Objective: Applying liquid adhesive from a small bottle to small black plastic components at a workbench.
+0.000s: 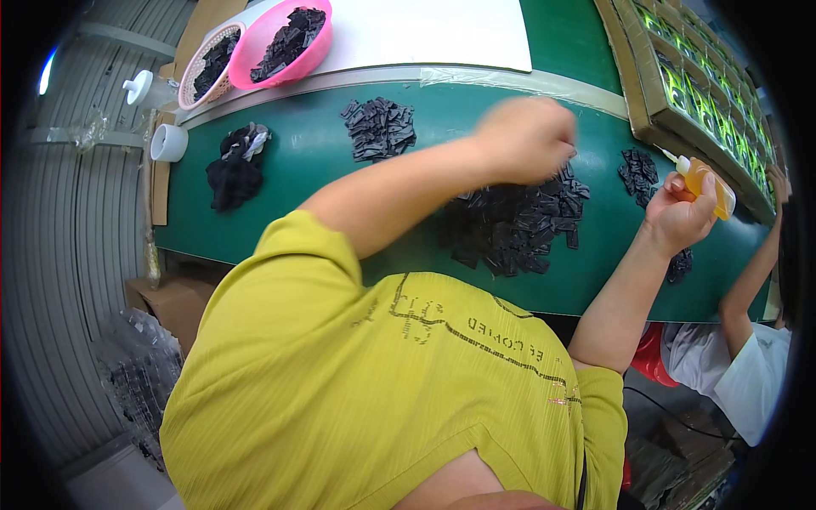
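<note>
While left hand [525,138], blurred, fingers bunched, pinches at big pile of black plastic pieces [514,228] on green table [297,153], right hand [677,214] grips amber squeeze bottle [707,183]. Judgement: lift one piece clear, keep nozzle up, steady.

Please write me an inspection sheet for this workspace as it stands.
Surface: green work table, white sheet at the far side.
Job's things: large pile of small black flat pieces; small amber squeeze bottle.
Clutter: smaller black piles, pink plastic bowl, pink mesh basket, white tape roll, black cloth bundle.
Hands: left hand blurred over the large pile; right hand grips the bottle.
Cables: thin black cable lower right.
Surroundings: cardboard tray of green-lit parts; another person's arm.
</note>
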A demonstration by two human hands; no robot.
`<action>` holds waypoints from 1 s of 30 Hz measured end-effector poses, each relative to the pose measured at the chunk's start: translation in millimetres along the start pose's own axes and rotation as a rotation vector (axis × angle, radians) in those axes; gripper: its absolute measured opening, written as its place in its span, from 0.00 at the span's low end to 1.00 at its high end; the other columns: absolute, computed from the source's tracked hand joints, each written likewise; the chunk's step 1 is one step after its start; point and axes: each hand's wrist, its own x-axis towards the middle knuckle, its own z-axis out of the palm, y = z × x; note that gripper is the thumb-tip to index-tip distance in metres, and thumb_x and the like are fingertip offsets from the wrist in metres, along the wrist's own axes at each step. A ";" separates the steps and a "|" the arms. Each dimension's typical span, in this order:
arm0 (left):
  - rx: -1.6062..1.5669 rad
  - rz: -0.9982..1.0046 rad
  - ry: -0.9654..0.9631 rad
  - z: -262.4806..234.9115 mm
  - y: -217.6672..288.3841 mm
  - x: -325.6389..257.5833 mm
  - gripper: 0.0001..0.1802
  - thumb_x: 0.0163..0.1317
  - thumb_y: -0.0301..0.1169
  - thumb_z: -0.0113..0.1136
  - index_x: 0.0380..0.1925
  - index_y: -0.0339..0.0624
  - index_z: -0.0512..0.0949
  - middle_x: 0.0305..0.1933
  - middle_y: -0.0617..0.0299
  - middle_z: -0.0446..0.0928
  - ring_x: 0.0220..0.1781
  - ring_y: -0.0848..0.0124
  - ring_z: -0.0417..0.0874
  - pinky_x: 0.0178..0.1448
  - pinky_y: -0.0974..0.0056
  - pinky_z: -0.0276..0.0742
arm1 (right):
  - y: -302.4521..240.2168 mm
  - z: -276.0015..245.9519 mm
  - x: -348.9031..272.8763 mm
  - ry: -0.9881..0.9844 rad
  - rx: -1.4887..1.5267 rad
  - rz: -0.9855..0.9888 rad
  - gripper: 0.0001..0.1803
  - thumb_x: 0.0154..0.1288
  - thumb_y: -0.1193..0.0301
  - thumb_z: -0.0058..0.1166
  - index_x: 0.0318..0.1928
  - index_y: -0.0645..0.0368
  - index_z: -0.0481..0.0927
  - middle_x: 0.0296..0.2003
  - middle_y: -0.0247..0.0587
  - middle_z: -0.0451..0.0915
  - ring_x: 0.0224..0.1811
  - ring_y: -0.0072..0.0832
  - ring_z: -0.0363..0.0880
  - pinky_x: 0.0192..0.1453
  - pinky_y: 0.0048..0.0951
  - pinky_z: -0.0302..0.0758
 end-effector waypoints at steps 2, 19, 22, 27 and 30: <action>0.144 -0.187 0.044 -33.5 -38.5 -28.4 0.09 0.52 0.32 0.59 0.33 0.42 0.79 0.40 0.55 0.78 0.44 0.60 0.78 0.48 0.59 0.74 | 1.8 1.2 -2.4 -0.042 -0.047 0.022 0.08 0.58 0.70 0.53 0.35 0.61 0.72 0.26 0.42 0.76 0.16 0.23 0.68 0.19 0.20 0.65; -0.067 -0.383 -0.017 -114.4 -88.7 -63.9 0.11 0.52 0.29 0.65 0.23 0.38 0.72 0.21 0.64 0.74 0.16 0.81 0.68 0.19 0.73 0.64 | 20.9 5.1 -15.2 -0.132 0.001 0.160 0.07 0.57 0.74 0.55 0.36 0.59 0.73 0.25 0.37 0.76 0.16 0.21 0.70 0.16 0.20 0.67; -0.515 -0.382 -0.100 -89.4 -46.0 -38.0 0.12 0.56 0.32 0.62 0.24 0.41 0.68 0.20 0.64 0.75 0.12 0.83 0.66 0.15 0.77 0.59 | 25.8 3.5 -19.8 -0.175 0.030 0.231 0.08 0.57 0.73 0.56 0.36 0.57 0.72 0.25 0.34 0.76 0.15 0.19 0.70 0.16 0.19 0.67; -0.831 -0.394 -0.143 -28.2 -24.4 2.9 0.12 0.59 0.32 0.61 0.24 0.43 0.67 0.22 0.63 0.75 0.11 0.81 0.67 0.14 0.77 0.60 | 34.3 5.7 -26.7 -0.192 0.006 0.276 0.07 0.56 0.73 0.56 0.35 0.57 0.73 0.25 0.34 0.76 0.14 0.17 0.69 0.16 0.17 0.67; -1.027 -0.387 -0.138 5.4 -35.6 17.6 0.11 0.58 0.30 0.62 0.26 0.41 0.69 0.25 0.61 0.76 0.18 0.78 0.74 0.19 0.75 0.68 | 35.0 3.3 -26.8 -0.191 0.023 0.316 0.07 0.56 0.73 0.55 0.35 0.58 0.73 0.25 0.35 0.76 0.15 0.16 0.69 0.17 0.18 0.67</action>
